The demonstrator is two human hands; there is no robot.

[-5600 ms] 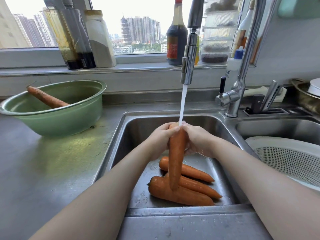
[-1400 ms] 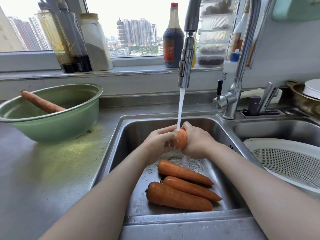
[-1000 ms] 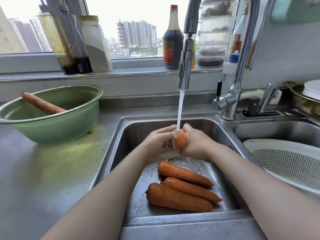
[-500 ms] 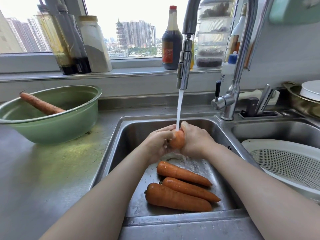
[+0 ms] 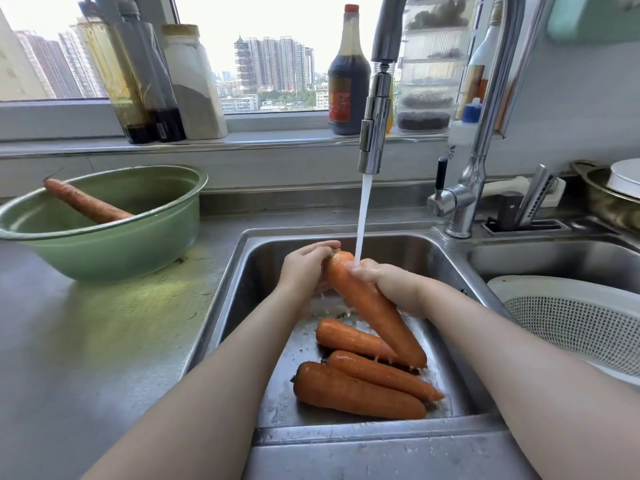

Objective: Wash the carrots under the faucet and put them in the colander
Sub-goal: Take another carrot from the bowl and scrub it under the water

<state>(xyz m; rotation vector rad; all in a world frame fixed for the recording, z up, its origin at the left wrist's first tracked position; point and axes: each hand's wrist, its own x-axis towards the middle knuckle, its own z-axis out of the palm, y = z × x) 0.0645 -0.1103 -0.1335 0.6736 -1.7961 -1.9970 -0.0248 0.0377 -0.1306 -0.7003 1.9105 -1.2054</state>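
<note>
A long orange carrot [image 5: 374,308] slants over the left sink basin [image 5: 263,271], its thick top under the water running from the faucet head [image 5: 372,133]. My left hand [image 5: 304,268] holds its top end from the left. My right hand [image 5: 391,285] grips its upper part from the right, wet from the stream. Three more carrots [image 5: 360,386] lie on the basin floor below. A white colander [image 5: 575,313] sits in the right basin. One unwashed carrot [image 5: 86,204] leans in the green bowl [image 5: 104,244] on the left counter.
Bottles and jars [image 5: 348,74] line the window sill behind the sink. The faucet base and lever [image 5: 457,199] stand between the basins, with a holder of utensils [image 5: 530,206] beside them. A metal pot with a white lid [image 5: 616,192] is at the far right. Steel counter [image 5: 86,341] spreads to the left.
The carrot, earlier seen end-on between my hands, now tilts so its full length points down toward me. My hands have shifted along its upper part. The other carrots have not moved.
</note>
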